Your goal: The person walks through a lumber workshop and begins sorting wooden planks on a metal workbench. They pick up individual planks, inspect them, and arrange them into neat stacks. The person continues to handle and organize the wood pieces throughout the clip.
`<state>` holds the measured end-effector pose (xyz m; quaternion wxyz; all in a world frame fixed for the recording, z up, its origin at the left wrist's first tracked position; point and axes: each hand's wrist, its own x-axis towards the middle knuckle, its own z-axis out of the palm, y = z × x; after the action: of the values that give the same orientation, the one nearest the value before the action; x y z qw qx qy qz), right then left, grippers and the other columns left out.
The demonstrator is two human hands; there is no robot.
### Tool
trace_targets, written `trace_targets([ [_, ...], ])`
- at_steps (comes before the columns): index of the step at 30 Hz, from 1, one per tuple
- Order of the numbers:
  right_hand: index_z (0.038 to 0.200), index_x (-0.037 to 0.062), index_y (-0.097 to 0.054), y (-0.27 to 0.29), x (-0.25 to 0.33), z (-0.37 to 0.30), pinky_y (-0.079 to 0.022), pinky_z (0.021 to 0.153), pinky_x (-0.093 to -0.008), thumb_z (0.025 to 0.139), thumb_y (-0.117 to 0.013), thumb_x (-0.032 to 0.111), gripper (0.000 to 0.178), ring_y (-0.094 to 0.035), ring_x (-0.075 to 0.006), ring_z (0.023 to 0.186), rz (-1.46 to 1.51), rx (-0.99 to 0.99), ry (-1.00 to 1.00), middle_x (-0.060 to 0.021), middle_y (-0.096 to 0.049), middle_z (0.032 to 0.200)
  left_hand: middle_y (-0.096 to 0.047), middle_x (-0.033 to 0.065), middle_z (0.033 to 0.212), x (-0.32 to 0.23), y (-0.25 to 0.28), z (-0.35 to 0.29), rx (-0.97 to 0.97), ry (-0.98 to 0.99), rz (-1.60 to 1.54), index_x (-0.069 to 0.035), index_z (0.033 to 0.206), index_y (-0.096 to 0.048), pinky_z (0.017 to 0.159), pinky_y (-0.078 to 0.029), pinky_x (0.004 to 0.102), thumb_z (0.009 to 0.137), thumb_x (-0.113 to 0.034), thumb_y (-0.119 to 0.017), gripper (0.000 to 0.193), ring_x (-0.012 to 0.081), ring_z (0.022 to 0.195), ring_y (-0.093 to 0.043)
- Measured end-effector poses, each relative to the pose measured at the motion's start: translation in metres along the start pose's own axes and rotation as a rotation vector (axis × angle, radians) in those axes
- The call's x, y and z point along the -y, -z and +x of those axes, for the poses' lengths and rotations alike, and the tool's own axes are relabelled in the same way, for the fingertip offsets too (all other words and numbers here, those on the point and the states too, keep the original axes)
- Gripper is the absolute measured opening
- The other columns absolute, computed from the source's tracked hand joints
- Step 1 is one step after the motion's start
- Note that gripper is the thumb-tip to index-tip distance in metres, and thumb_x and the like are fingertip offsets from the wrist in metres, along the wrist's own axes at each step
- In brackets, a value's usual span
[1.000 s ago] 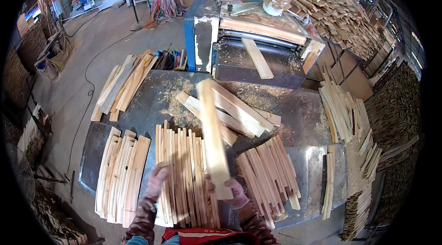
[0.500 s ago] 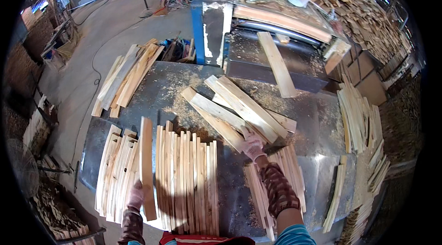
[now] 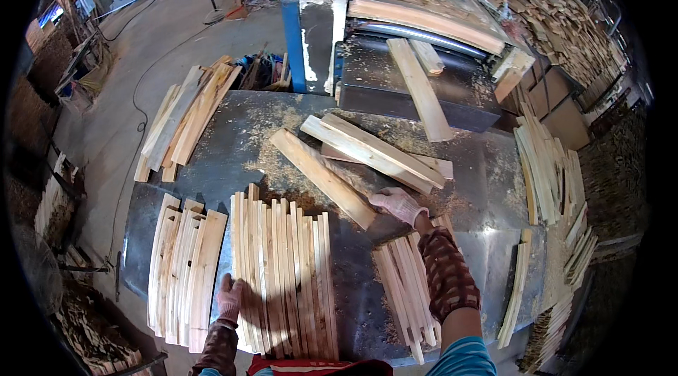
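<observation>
My left hand [image 3: 229,298], in a pale pinkish glove, is at the left edge of a row of narrow wooden strips [image 3: 282,277] standing side by side. Its fingers are apart and hold nothing. To its left, a wider wooden board [image 3: 207,277] lies against another bundle of strips [image 3: 171,270]. My gloved right hand [image 3: 400,205] reaches over the table's middle, fingers stretched toward the near end of a single slanting board [image 3: 325,178]. Just beyond it, several crossed boards [image 3: 378,153] lie loosely. Beneath my right forearm is another group of strips [image 3: 402,284].
A machine [image 3: 424,93] with a roller stands at the far side, with a board [image 3: 420,90] and a shorter piece [image 3: 426,57] on its bed. Other boards [image 3: 191,118] lie at the table's far left. Sawdust covers parts of the metal table [image 3: 487,171]. More strips [image 3: 544,164] are stacked at right.
The board from my left hand now lies on the left bundle, and that hand moved right to the middle row. My right hand shifted up and right. Another piece has emerged from the machine.
</observation>
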<state>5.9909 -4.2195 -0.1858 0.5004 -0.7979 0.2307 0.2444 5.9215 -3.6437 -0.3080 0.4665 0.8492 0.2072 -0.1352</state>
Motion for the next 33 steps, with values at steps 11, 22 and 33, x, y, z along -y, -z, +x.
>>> trace_targets([
  [11,0.133,-0.0017,-0.052,-0.084,-0.003,-0.139,-0.060,0.074,-0.0426,0.098,-0.052,0.054,0.066,-0.070,-0.0293,0.086,1.233,0.351,0.286,-0.0202,-0.068,0.105,-0.064,0.0122,0.123,-0.192,-0.089,-0.067,0.555,-0.232,-0.470,0.001,0.134,-0.055,0.098,-0.048,0.0296,0.090,-0.009,-0.069,0.047,0.0194,0.115,-0.059],
  [22,0.154,0.0061,-0.029,-0.201,-0.024,-0.248,-0.046,0.098,-0.0297,0.091,-0.072,0.020,0.078,-0.052,-0.0137,0.118,0.783,-0.065,0.540,-0.0060,-0.057,0.130,-0.043,0.0191,0.143,-0.287,-0.130,-0.202,1.054,-0.272,-0.480,-0.020,0.160,-0.002,0.097,-0.049,0.0397,0.088,-0.014,-0.072,0.100,0.0274,0.124,-0.049],
  [33,0.141,-0.0017,-0.050,-0.170,-0.202,-0.274,-0.051,0.081,-0.0292,0.080,-0.071,-0.003,0.065,-0.057,-0.0155,0.102,0.782,-1.167,0.201,-0.0058,-0.062,0.117,-0.008,0.0284,0.161,-0.322,-0.233,-0.159,1.343,-0.346,-0.159,0.003,0.155,0.006,0.118,-0.028,0.0466,0.091,-0.051,-0.062,0.108,0.0337,0.150,-0.017],
])
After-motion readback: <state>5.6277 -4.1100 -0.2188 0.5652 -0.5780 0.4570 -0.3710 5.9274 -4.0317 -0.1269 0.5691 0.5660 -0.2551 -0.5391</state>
